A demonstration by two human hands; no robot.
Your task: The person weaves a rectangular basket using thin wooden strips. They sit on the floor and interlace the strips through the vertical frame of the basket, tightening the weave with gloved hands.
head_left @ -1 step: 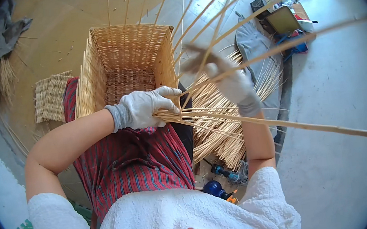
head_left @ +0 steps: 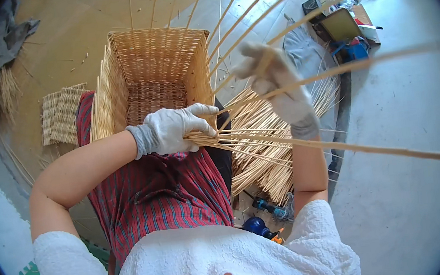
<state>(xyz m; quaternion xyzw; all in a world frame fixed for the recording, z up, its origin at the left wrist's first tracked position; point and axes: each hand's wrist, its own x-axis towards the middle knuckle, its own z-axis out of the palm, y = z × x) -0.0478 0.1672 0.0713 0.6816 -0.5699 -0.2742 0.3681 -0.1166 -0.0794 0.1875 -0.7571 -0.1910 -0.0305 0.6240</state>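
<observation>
A rectangular wicker basket (head_left: 115, 79) rests on my lap over a red plaid cloth (head_left: 156, 199), its open mouth facing away from me. My left hand (head_left: 173, 129), in a white glove, clamps a bunch of wicker rods (head_left: 242, 137) against the basket's near right corner. These rods fan out to the right, and one long rod (head_left: 395, 150) reaches far across the floor. My right hand (head_left: 279, 84), also gloved and blurred, is raised to the right of the basket, its fingers closed around a thin rod that slants up to the right.
A pile of loose wicker rods (head_left: 272, 169) lies on the floor under my right arm. A flat woven mat (head_left: 60, 115) lies left of the basket. Blue tools (head_left: 257, 225) sit by my right side. Boxes and a bin (head_left: 342, 23) stand at the far right.
</observation>
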